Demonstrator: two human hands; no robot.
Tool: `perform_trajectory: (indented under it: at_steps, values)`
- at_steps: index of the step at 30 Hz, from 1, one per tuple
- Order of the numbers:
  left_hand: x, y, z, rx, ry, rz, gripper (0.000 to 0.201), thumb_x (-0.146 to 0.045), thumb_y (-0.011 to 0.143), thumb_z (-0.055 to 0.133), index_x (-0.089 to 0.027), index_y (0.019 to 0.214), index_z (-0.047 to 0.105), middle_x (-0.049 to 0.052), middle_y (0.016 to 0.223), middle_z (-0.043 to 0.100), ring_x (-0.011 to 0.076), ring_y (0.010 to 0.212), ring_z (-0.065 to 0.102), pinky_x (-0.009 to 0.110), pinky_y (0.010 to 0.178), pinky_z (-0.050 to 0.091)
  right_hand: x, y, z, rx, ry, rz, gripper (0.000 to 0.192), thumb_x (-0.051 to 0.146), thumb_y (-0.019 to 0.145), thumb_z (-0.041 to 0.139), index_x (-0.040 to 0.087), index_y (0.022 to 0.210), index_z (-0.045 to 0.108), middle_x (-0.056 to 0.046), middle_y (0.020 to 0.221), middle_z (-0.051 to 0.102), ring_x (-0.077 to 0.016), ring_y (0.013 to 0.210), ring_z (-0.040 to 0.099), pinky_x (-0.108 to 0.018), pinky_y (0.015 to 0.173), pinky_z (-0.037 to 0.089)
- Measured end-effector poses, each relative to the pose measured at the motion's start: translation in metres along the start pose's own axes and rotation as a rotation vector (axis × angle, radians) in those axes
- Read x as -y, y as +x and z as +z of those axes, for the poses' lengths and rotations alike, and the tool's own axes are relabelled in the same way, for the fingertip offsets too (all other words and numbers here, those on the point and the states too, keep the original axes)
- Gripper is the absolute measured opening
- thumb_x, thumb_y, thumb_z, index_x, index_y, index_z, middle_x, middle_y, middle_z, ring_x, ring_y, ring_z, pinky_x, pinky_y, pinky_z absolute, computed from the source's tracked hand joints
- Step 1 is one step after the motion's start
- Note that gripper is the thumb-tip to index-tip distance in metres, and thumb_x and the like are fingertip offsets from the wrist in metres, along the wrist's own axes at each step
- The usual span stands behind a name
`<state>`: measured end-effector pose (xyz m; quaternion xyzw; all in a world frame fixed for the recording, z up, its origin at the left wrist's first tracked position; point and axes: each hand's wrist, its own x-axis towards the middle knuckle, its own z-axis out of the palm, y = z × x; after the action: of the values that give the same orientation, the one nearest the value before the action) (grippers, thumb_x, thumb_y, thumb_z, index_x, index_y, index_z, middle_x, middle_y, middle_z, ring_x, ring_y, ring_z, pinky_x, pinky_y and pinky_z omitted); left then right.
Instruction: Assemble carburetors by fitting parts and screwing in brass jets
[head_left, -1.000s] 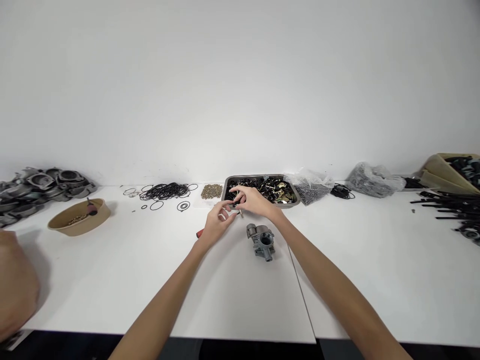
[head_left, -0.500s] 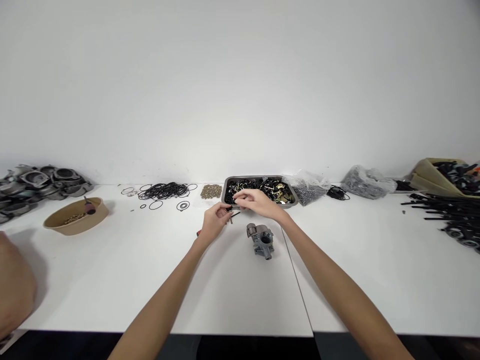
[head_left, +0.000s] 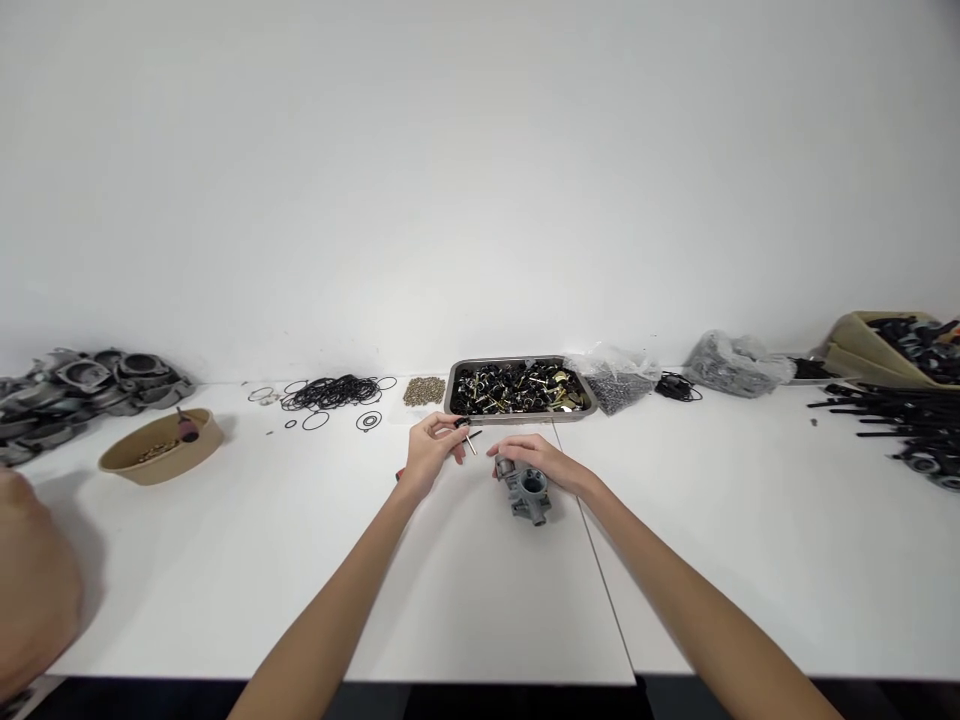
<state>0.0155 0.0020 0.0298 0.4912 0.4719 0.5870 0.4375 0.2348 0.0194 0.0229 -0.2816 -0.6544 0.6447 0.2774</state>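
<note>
A small shiny pin with a black head [head_left: 470, 440] sticks out from between the fingertips of my left hand [head_left: 430, 450], which is closed on it. My right hand [head_left: 544, 462] has its fingers curled over the upper end of a grey metal carburetor body [head_left: 531, 492] on the table; its thumb is hidden. Under my left hand lies a thin tool, probably a screwdriver, with a red end [head_left: 400, 475] showing. Just beyond both hands stands a metal tray [head_left: 525, 417] full of small black and brass-coloured parts.
Left of the tray are brass pieces [head_left: 424, 390], black rubber rings [head_left: 330, 392], a tan bowl [head_left: 161, 465] and a pile of metal castings [head_left: 90, 385]. Rightward are plastic bags [head_left: 739, 362] and black parts [head_left: 892, 415]. A person's blurred arm [head_left: 34, 585] is at the left edge.
My right hand has come back from the tray's edge, down onto the carburetor body. The pin with the black head now shows in my left hand. The view has shifted slightly.
</note>
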Motion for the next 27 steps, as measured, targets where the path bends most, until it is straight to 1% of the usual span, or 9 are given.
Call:
perform_trajectory:
  at_steps: [4, 7, 11, 14, 17, 24, 27]
  values:
    - [0.003, 0.002, 0.0, 0.005, -0.041, -0.034, 0.042, -0.036, 0.061, 0.085, -0.012, 0.086, 0.06, 0.0, 0.061, 0.065, 0.012, 0.04, 0.055, 0.029, 0.044, 0.049, -0.004, -0.001, -0.001, -0.086, 0.113, 0.042, 0.041, 0.046, 0.078, 0.074, 0.017, 0.107, 0.07, -0.009, 0.093, 0.073, -0.0211, 0.082, 0.067, -0.033, 0.074, 0.049]
    - [0.004, 0.002, 0.0, 0.024, -0.072, -0.06, 0.043, -0.035, 0.061, 0.085, -0.011, 0.086, 0.06, 0.003, 0.068, 0.068, 0.0122, 0.041, 0.056, 0.031, 0.044, 0.051, -0.008, 0.0, 0.003, -0.233, 0.201, 0.031, 0.042, 0.047, 0.075, 0.076, 0.018, 0.106, 0.067, -0.008, 0.09, 0.072, -0.0195, 0.08, 0.065, -0.031, 0.071, 0.048]
    - [0.005, 0.0, 0.001, 0.043, -0.114, -0.08, 0.043, -0.034, 0.06, 0.086, -0.011, 0.086, 0.06, 0.004, 0.069, 0.069, 0.0126, 0.044, 0.056, 0.032, 0.044, 0.052, -0.012, 0.006, 0.013, -0.445, 0.291, -0.026, 0.042, 0.047, 0.073, 0.077, 0.02, 0.103, 0.065, -0.001, 0.081, 0.065, -0.0149, 0.072, 0.06, -0.026, 0.063, 0.044]
    - [0.006, -0.001, 0.003, 0.049, -0.115, -0.085, 0.042, -0.034, 0.06, 0.086, -0.011, 0.084, 0.06, 0.003, 0.067, 0.068, 0.0124, 0.044, 0.056, 0.031, 0.043, 0.051, -0.015, 0.009, 0.019, -0.536, 0.339, -0.047, 0.043, 0.048, 0.07, 0.077, 0.021, 0.101, 0.064, 0.002, 0.076, 0.06, -0.0137, 0.069, 0.056, -0.025, 0.06, 0.041]
    - [0.005, -0.003, 0.006, 0.065, -0.102, -0.09, 0.041, -0.036, 0.062, 0.085, -0.011, 0.085, 0.061, 0.004, 0.069, 0.068, 0.0124, 0.044, 0.057, 0.03, 0.044, 0.051, -0.016, 0.01, 0.023, -0.565, 0.357, -0.068, 0.044, 0.049, 0.07, 0.075, 0.021, 0.101, 0.062, 0.003, 0.074, 0.057, -0.0132, 0.067, 0.052, -0.025, 0.06, 0.039]
    - [0.004, -0.007, 0.011, 0.069, -0.1, -0.094, 0.041, -0.037, 0.065, 0.084, -0.012, 0.088, 0.061, 0.002, 0.069, 0.067, 0.0113, 0.044, 0.058, 0.028, 0.047, 0.05, -0.015, 0.008, 0.029, -0.559, 0.33, -0.143, 0.039, 0.048, 0.074, 0.072, 0.022, 0.099, 0.058, 0.003, 0.072, 0.057, -0.014, 0.068, 0.051, -0.026, 0.061, 0.037]
    - [0.003, -0.009, 0.013, 0.071, -0.072, -0.08, 0.041, -0.037, 0.065, 0.083, -0.013, 0.088, 0.059, 0.0, 0.065, 0.064, 0.0118, 0.043, 0.058, 0.027, 0.047, 0.047, -0.016, 0.008, 0.03, -0.553, 0.312, -0.158, 0.037, 0.047, 0.076, 0.07, 0.021, 0.099, 0.057, 0.003, 0.073, 0.057, -0.0139, 0.068, 0.051, -0.026, 0.062, 0.037]
